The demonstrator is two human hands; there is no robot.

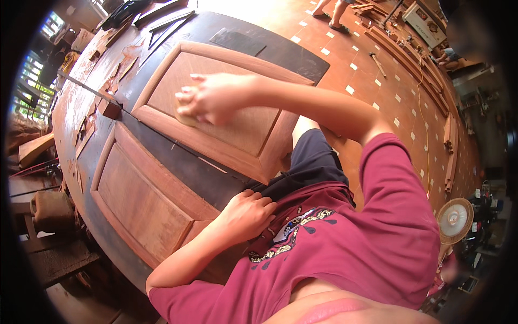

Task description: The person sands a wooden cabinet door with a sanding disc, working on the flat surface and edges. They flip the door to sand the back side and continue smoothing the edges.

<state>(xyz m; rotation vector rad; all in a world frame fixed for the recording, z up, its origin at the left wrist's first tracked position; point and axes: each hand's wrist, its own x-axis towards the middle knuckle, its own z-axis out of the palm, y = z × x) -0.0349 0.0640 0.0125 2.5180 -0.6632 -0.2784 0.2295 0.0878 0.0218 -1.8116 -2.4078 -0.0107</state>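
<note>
The wooden panel lies flat on the dark worktop, set at a slant, its reddish-brown raised frame bordering a smooth, paler brown recessed centre. A small yellowish pad, blurred and partly covered by the right hand, rests against the centre's left part.

- A woodworking workshop with a dark table
- Framed wooden panels on the table
- Wood scraps on the table's left
- Hammer and long timbers right of the table
</note>
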